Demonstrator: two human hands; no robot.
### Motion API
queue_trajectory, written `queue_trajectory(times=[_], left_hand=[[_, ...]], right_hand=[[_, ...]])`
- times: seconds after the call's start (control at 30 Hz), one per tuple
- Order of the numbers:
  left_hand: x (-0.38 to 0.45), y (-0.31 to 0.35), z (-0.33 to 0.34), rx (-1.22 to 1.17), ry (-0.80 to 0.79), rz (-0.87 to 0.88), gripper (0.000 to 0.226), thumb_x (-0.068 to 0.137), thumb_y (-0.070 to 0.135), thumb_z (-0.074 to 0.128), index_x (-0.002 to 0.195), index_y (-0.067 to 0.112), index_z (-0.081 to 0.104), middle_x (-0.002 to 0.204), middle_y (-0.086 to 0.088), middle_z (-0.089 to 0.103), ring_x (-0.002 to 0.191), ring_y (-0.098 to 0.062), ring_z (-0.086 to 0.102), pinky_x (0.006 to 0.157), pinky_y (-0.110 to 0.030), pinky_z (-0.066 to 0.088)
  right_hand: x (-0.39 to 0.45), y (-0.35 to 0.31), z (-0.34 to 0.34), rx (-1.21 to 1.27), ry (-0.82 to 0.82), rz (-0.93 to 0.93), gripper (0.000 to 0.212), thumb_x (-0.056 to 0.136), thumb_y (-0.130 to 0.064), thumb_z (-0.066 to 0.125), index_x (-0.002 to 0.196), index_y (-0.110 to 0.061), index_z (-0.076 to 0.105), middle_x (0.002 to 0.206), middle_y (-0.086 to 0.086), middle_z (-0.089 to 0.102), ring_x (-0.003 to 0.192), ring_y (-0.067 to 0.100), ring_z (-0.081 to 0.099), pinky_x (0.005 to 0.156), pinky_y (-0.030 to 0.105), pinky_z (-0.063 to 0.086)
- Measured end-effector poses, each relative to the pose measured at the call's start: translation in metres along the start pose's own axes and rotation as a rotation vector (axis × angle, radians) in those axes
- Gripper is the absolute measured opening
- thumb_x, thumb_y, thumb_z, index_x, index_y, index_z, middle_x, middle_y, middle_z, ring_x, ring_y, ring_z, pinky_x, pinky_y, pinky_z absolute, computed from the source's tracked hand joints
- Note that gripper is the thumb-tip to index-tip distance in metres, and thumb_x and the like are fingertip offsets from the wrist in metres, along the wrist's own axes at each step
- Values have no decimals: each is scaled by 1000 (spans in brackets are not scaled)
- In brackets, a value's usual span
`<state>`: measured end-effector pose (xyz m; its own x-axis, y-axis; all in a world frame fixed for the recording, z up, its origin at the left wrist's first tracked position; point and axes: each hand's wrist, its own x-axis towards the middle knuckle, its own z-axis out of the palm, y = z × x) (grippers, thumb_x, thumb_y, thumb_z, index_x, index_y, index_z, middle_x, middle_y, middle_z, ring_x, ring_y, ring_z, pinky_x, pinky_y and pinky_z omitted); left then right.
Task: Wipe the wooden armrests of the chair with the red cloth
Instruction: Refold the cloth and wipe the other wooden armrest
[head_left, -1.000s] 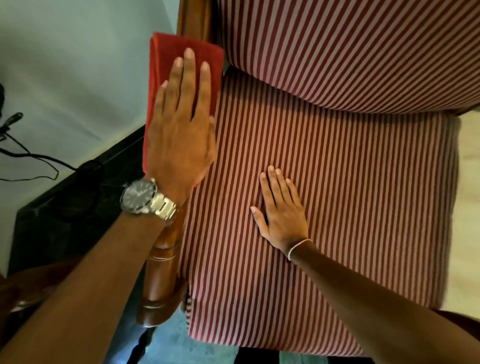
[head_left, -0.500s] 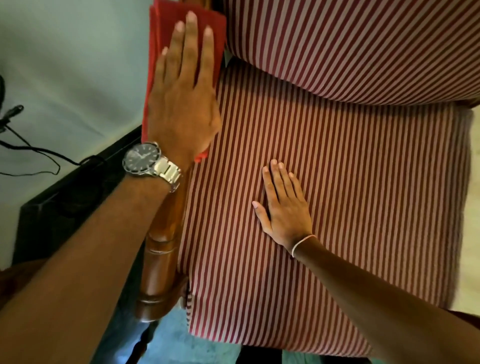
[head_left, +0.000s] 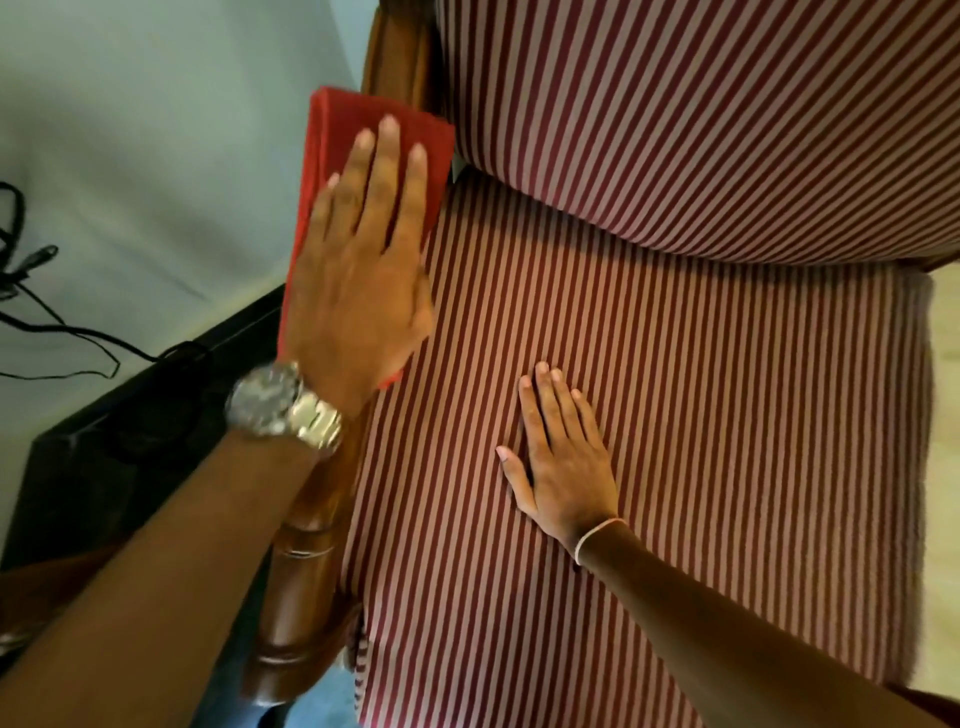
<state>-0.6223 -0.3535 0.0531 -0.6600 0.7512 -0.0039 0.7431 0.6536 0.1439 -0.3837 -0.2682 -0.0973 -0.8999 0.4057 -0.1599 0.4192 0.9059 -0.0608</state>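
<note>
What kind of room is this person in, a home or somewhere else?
Probably a home sitting room, though little of it shows. The signs: a cushioned armchair with a striped seat cushion and a polished wooden armrest, a dark low cabinet beside it, and loose cables against a plain pale wall.

Bare forearms; silver metal-link wristwatch on left wrist, thin pale band on right.

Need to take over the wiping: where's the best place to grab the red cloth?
Take the far folded edge of the red cloth, coming from above. It lies flat over the wooden armrest under the left hand, and only that end shows.
</note>
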Motion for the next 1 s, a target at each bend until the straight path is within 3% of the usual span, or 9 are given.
queue_trajectory(times=[0.1, 0.3, 0.4, 0.57, 0.7, 0.87, 1.0], left_hand=[[0, 2, 1, -20, 16, -52, 72, 102, 28, 37, 161, 13, -1, 171, -13, -2, 158, -29, 0, 128, -50, 11], [-136, 0, 16, 40, -45, 9, 76, 94, 31, 41, 161, 13, 8, 170, -11, 5, 157, -28, 5, 129, -41, -1], [-99, 0, 12, 95, -42, 29, 77, 93, 26, 47, 160, 10, 12, 169, -15, 10, 156, -34, 12, 127, -48, 9], [7, 5, -2, -3, -17, -63, 80, 96, 25, 47, 161, 13, 0, 171, -14, -1, 158, -30, 1, 128, -51, 11], [-44, 7, 3, -8, -26, -80, 75, 101, 26, 43, 161, 14, 0, 171, -12, -2, 158, -28, 0, 128, -49, 11], [-153, 0, 11, 48, -97, 1, 75, 95, 31, 44, 160, 12, 13, 169, -14, 12, 156, -32, 14, 128, -44, 7], [-107, 2, 9, 79, -74, 16, 76, 94, 25, 48, 160, 10, 14, 169, -16, 13, 156, -34, 14, 126, -51, 14]], right_hand=[[1, 2, -3, 21, -17, -2, 75, 104, -58, 27, 163, -12, 19, 173, 12, 13, 161, 24, 9, 131, 44, 9], [1, -1, -2, 9, -13, 9, 75, 103, -59, 27, 162, -12, 22, 171, 12, 18, 160, 25, 14, 128, 43, 10], [1, 0, -2, 10, -16, 0, 75, 104, -60, 25, 162, -12, 23, 171, 13, 19, 160, 26, 15, 129, 43, 10], [0, 0, 0, 17, -9, 1, 75, 104, -60, 26, 162, -12, 21, 172, 12, 15, 161, 24, 10, 131, 43, 7], [0, 2, 0, 37, -2, -4, 76, 104, -60, 28, 163, -13, 19, 173, 11, 13, 162, 23, 7, 132, 42, 5], [0, 1, 4, 49, 25, 8, 76, 104, -61, 27, 163, -14, 18, 173, 10, 12, 162, 23, 8, 131, 42, 6], [-1, 1, 7, 55, 32, 6, 76, 103, -61, 28, 163, -14, 19, 173, 10, 12, 162, 23, 8, 131, 42, 5]])
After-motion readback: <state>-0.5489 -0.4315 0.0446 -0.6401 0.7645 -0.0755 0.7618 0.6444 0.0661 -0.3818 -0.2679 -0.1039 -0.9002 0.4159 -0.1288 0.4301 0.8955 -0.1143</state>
